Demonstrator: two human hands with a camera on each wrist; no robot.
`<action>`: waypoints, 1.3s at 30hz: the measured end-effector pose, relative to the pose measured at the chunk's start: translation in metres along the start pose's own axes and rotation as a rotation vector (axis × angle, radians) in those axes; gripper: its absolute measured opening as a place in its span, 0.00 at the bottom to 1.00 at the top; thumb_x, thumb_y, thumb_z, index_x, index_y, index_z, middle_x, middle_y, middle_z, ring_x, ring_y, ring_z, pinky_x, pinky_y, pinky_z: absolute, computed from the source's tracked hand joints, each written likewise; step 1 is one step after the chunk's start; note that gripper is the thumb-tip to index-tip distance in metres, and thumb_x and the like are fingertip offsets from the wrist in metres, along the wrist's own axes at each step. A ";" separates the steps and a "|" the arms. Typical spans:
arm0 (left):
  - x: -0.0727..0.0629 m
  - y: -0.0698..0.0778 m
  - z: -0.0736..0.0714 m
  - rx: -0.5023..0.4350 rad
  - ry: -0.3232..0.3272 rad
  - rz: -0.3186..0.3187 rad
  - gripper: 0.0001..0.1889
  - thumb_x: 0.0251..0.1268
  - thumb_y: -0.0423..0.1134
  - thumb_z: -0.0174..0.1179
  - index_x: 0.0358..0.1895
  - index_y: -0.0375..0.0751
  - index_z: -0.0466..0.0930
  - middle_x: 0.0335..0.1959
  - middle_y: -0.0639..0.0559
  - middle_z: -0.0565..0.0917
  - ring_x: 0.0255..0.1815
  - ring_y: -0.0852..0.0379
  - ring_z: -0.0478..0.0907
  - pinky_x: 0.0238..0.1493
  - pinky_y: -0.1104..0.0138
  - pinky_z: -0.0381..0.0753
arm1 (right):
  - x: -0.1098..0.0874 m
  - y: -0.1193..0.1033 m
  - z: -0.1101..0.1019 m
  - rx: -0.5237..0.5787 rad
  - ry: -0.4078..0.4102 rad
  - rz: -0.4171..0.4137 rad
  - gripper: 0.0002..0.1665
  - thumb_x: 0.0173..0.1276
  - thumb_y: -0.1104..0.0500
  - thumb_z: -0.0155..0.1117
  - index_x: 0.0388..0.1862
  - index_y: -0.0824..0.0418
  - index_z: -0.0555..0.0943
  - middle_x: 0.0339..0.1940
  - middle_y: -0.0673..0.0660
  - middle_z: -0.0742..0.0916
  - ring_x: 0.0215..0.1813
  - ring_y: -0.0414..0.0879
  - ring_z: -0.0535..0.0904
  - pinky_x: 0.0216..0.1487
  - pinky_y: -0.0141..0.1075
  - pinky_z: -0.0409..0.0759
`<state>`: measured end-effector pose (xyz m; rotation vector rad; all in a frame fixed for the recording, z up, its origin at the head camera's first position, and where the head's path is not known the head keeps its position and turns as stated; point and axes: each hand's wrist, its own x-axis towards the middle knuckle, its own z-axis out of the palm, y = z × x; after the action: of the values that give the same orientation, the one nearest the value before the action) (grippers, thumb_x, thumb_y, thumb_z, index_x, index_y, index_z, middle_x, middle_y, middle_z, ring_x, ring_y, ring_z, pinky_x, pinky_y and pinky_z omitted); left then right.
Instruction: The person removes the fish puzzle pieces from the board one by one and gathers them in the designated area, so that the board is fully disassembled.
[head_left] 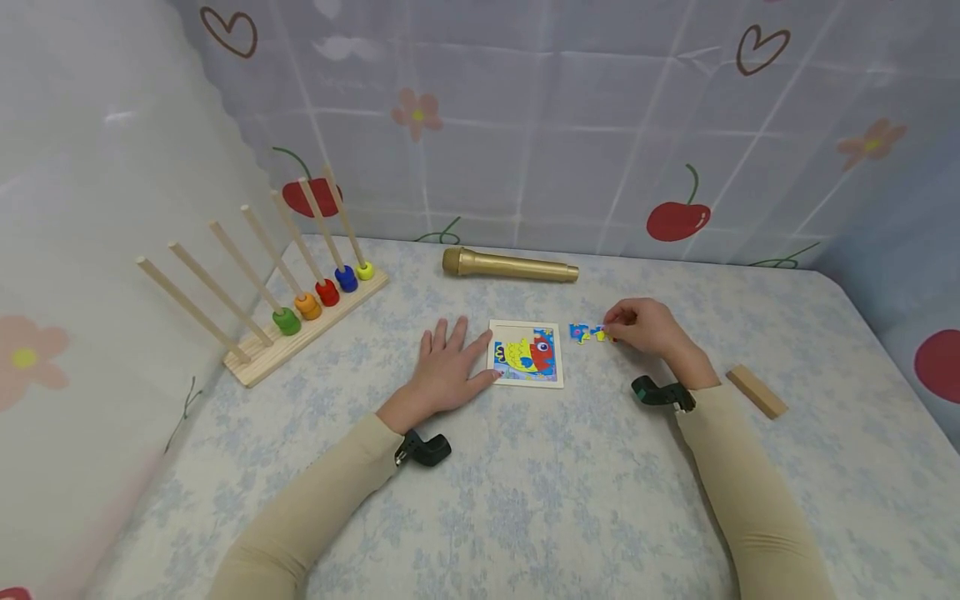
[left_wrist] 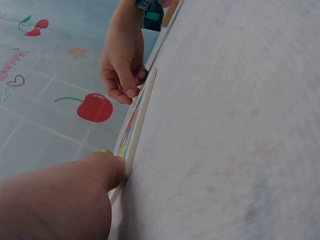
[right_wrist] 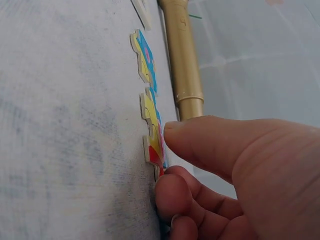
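A square wooden puzzle tray (head_left: 527, 385) lies flat on the table, partly filled with a picture of a yellow and red fish. My left hand (head_left: 447, 371) rests palm down at its left edge, fingers spread, with the thumb and index finger touching the frame. Right of the tray is a loose blue and yellow puzzle piece (head_left: 579, 332). Beside that, my right hand (head_left: 647, 329) has its thumb and fingertips at a yellow and red puzzle piece (right_wrist: 154, 151), pinching it near the tabletop. Fingers partly cover this piece in the head view.
A gold toy microphone (head_left: 513, 265) lies behind the tray. On the left stands a wooden peg rack (head_left: 315, 327) with coloured rings on several pegs. A plain wooden block (head_left: 757, 392) lies right of my right wrist. A printed curtain (head_left: 555, 133) hangs behind the table.
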<state>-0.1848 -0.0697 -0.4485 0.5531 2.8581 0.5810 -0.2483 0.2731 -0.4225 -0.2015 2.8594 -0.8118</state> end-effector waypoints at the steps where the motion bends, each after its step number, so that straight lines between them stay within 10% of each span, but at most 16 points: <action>1: 0.000 0.000 0.000 0.001 -0.001 0.000 0.37 0.74 0.61 0.52 0.81 0.53 0.58 0.85 0.36 0.46 0.85 0.29 0.35 0.79 0.34 0.38 | 0.000 0.000 0.000 0.001 0.001 0.001 0.12 0.70 0.58 0.68 0.46 0.66 0.85 0.35 0.61 0.86 0.35 0.50 0.74 0.35 0.36 0.73; 22: 0.001 0.001 -0.003 -0.005 -0.020 -0.003 0.37 0.75 0.61 0.52 0.82 0.54 0.58 0.85 0.36 0.46 0.85 0.29 0.34 0.79 0.34 0.38 | -0.001 -0.001 -0.003 0.036 -0.008 0.017 0.13 0.72 0.57 0.66 0.48 0.66 0.82 0.34 0.61 0.86 0.30 0.47 0.76 0.34 0.35 0.74; 39: 0.001 0.000 0.001 0.000 -0.017 0.000 0.37 0.75 0.62 0.51 0.82 0.54 0.57 0.85 0.37 0.45 0.85 0.29 0.34 0.79 0.34 0.38 | 0.007 -0.062 0.019 0.018 -0.085 -0.177 0.15 0.68 0.61 0.69 0.51 0.65 0.83 0.40 0.62 0.86 0.34 0.49 0.76 0.35 0.34 0.76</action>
<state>-0.1859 -0.0692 -0.4493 0.5550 2.8424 0.5742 -0.2467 0.2101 -0.4063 -0.4811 2.7823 -0.8377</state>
